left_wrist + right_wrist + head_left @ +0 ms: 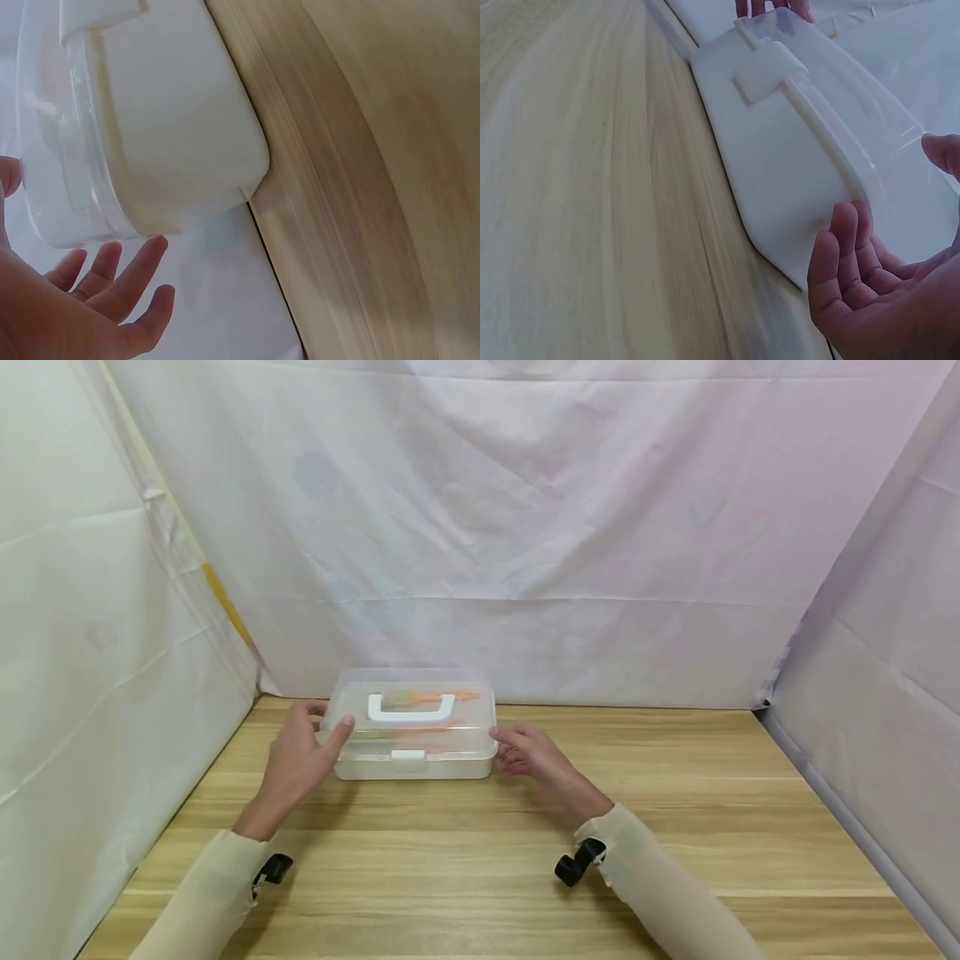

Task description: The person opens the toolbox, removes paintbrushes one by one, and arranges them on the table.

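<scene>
From where I stand, a white box (450, 769) with a clear lid (356, 717) sits shut at the back of the wooden table (450, 877), left of the middle and near the hanging cloth (525, 527). Its white handle (408, 717) lies on top, and a white latch (408, 761) is at the front (something orange and green (423, 697) shows dimly through the lid). The person's left hand (300, 756) is at the box's left end, fingers loosely spread, thumb over the lid. The right hand (543, 760) is at the other end, fingers gently bent beside the wall, thumb up by the lid's edge; I can't tell how firmly either presses. Both arms wear pale sleeves (198, 889) with small black devices (273, 868) at the cuffs.
</scene>
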Demonstrator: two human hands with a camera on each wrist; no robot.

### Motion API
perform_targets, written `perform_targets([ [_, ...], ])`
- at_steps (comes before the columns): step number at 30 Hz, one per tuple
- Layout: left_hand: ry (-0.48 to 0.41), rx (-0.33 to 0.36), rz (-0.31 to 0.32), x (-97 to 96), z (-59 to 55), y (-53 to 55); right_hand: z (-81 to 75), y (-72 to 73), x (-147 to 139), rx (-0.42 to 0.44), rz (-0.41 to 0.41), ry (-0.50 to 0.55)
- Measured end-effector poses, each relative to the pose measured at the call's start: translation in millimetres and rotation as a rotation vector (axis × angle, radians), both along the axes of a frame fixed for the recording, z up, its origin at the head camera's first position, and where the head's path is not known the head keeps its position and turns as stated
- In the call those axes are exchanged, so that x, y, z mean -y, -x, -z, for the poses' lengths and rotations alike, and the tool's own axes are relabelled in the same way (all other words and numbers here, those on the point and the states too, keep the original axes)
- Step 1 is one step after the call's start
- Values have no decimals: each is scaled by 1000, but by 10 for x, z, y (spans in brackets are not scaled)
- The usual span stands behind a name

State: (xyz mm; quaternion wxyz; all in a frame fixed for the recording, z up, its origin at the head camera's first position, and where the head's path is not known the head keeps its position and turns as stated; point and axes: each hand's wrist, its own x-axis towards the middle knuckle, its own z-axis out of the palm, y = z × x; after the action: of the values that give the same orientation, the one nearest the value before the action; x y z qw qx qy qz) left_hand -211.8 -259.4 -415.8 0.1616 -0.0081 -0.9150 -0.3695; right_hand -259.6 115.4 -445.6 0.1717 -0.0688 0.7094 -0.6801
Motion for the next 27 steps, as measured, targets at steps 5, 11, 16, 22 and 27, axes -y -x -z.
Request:
perform_targets([
  [5, -23, -3, 22, -92, -21, -15, -4, -8, -122, -3, -17, 2],
  [11, -32, -10, 42, -169, 19, 14, 0, -2, -272, -2, -32, 4],
  [16, -30, -4, 61, -224, 45, 42, 8, 9, -395, 5, -39, 13],
  [22, -29, 2, 83, -309, 56, 54, 21, 39, -538, 9, -61, 5],
  [27, -28, -7, 102, -405, 61, 69, 23, 44, -670, 8, -88, -9],
])
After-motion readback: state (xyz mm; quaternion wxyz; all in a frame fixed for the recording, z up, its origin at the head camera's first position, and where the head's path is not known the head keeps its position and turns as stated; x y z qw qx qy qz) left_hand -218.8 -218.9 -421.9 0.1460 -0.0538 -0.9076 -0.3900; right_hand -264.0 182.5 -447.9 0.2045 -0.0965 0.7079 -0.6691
